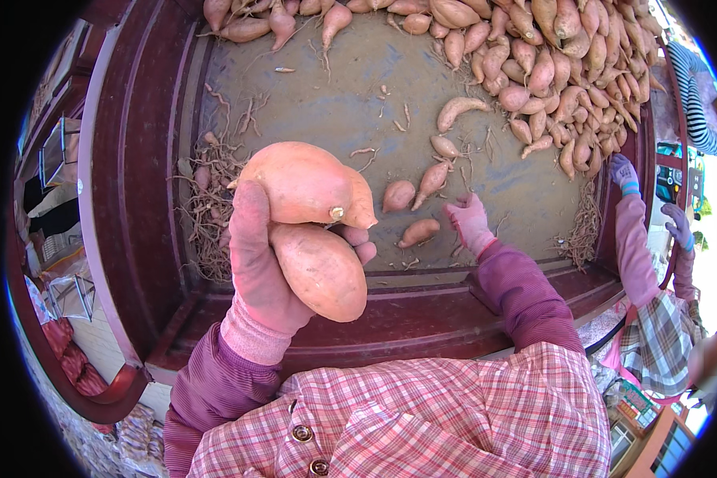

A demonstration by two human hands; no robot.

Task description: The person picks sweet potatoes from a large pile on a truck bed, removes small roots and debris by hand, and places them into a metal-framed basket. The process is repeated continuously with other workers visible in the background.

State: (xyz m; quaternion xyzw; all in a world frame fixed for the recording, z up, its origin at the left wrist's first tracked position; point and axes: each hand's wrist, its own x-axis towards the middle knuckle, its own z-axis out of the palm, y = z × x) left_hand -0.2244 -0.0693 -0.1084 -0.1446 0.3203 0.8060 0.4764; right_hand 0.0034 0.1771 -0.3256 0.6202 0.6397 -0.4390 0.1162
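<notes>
My left hand, in a pink work glove, grips three sweet potatoes above the truck bed. A large sweet potato lies on top, a smaller one pokes out behind it, and a smooth oval sweet potato rests below. My right hand, also gloved, is low over the bed with its fingers curled; whether anything is in them is hidden. Left of it lie a short sweet potato, a rounder one and a tapered one.
A big heap of sweet potatoes fills the far right of the dusty bed. Stringy roots gather along the left wall. Dark red side walls enclose the bed. At right, a co-worker's gloved hand touches the rim by the heap.
</notes>
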